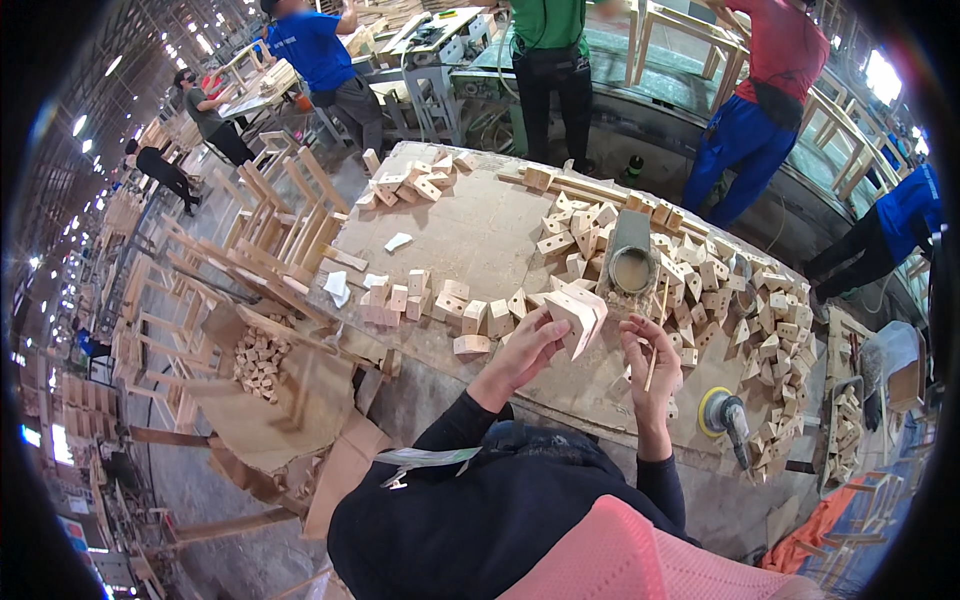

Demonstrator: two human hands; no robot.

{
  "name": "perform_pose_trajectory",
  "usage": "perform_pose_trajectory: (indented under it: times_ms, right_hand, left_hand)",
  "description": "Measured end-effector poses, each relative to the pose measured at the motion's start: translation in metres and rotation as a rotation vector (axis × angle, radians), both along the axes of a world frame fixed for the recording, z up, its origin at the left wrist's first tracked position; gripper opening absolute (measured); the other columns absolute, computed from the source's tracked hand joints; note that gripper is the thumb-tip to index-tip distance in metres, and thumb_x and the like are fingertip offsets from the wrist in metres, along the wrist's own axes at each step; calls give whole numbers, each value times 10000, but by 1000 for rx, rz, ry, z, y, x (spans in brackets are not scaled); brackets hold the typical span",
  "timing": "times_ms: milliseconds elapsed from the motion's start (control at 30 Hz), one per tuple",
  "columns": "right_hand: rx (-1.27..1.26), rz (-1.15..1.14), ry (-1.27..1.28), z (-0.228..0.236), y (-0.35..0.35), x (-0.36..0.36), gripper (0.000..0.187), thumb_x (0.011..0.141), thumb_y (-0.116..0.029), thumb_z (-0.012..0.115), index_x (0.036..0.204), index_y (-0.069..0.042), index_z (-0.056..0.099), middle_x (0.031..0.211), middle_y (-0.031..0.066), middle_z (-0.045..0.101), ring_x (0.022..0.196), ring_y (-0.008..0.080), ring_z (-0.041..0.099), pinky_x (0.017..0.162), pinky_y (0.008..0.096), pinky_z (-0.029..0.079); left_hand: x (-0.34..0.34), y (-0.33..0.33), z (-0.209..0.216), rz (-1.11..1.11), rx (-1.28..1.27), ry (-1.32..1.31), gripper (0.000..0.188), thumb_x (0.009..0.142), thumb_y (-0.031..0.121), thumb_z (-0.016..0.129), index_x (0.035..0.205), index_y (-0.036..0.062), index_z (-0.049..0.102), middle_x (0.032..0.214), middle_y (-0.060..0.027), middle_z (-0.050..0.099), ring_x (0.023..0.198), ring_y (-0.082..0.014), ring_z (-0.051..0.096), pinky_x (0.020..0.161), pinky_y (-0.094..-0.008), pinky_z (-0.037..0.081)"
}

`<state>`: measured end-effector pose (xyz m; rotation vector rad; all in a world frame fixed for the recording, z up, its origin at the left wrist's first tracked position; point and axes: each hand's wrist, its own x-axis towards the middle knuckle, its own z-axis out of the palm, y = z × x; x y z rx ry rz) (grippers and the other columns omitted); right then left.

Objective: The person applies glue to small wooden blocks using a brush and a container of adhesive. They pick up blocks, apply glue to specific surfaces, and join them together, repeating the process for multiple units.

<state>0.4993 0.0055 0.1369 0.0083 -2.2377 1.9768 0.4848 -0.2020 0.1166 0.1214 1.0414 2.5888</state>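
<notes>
My left hand [523, 352] is closed around pale wooden corner blocks [578, 312] with angled ends and drilled holes, held above the worktable [455, 225]. They look like two or more pressed together; I cannot tell exactly. In my right hand [652, 385], just to the right of the blocks, a thin wooden stick [663, 305] is pinched between the fingers, pointing away from me. Beyond both hands a round cup [632, 271] with a tan substance inside sits against a grey block [631, 229]. A short row of similar blocks [474, 317] stands left of my left hand.
Loose blocks [780, 330] heap along the table's right side; a smaller pile [415, 180] lies far left. A sander [718, 412] with a yellow rim rests near right. Left of the table is an open cardboard box [275, 425] holding blocks. Several people work beyond the table.
</notes>
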Motion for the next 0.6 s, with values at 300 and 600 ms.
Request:
perform_pose_trajectory:
  times_ms: [300,600]
  right_hand:
    - [-160,-110,123,8,19,-15,547,1065,-410,276,1344,-8,520,1040,84,647,925,118,579,793,257,490]
    - [-185,-175,146,5,41,-37,259,991,-78,508,1207,45,583,1017,110,682,879,108,627,792,241,515]
  left_hand:
    - [-4,-2,-7,9,-25,-15,538,958,323,532,1391,26,416,1310,-80,553,1190,-189,556,983,-359,459]
    - [-5,-5,-17,74,-214,162,593,987,465,442,1411,54,384,1397,-93,465,1292,-271,470,1049,-464,421]
